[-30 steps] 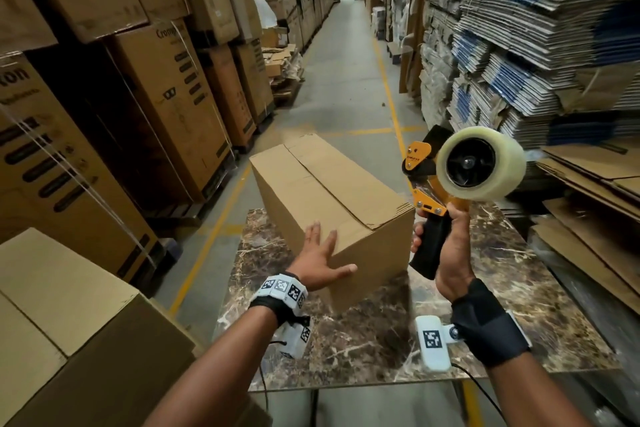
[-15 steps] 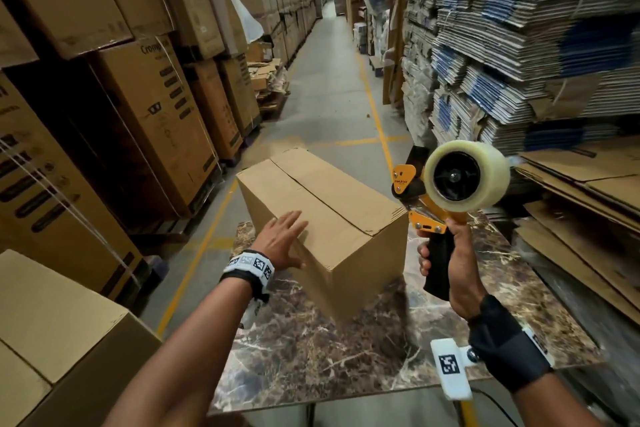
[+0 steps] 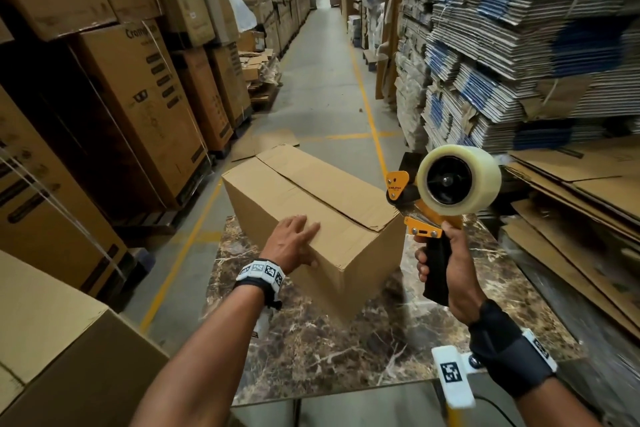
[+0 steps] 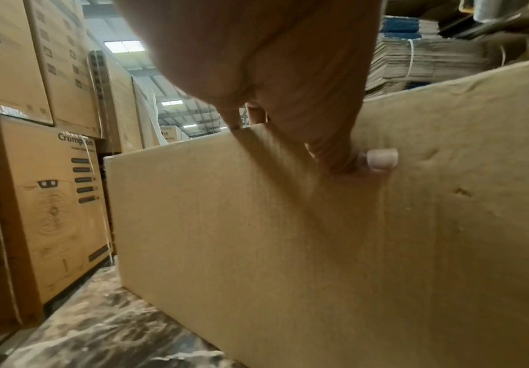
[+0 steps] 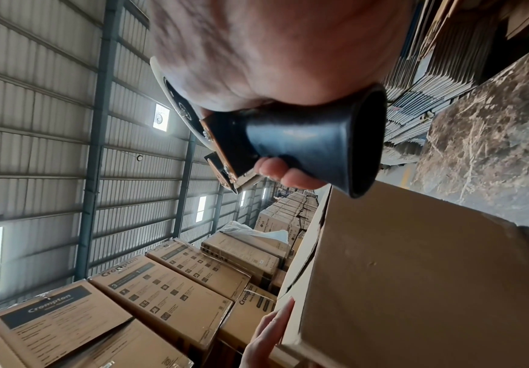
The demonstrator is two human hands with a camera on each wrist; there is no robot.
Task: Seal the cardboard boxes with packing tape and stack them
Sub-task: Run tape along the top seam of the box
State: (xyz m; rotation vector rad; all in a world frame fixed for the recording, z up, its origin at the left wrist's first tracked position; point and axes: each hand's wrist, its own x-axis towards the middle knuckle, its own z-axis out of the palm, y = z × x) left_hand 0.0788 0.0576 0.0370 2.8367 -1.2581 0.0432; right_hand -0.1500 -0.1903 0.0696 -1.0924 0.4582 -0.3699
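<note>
A plain cardboard box (image 3: 329, 204) stands on the marble table (image 3: 346, 350), its top flaps closed with an open seam. My left hand (image 3: 294, 243) lies on the box's near top edge, fingers straight over the top and thumb (image 4: 351, 159) pressed on the side face (image 4: 288, 236). To the right of the box my right hand (image 3: 446, 263) grips the black handle (image 5: 313, 144) of an orange tape dispenser (image 3: 429, 204). The dispenser carries a clear tape roll (image 3: 457, 180) and is held upright, level with the box's top. The box side (image 5: 414, 274) shows in the right wrist view.
Tall stacks of printed cartons (image 3: 138, 107) line the left of the aisle. Bundles of flat cardboard (image 3: 512, 45) pile up on the right, with loose flat sheets (image 3: 588, 191) beside the table. A large closed box (image 3: 52, 340) sits at lower left. Yellow floor lines (image 3: 367, 107) mark the aisle.
My left hand slid from the box's near side up onto its top edge. The box has turned slightly on the table. The dispenser stays raised to the right.
</note>
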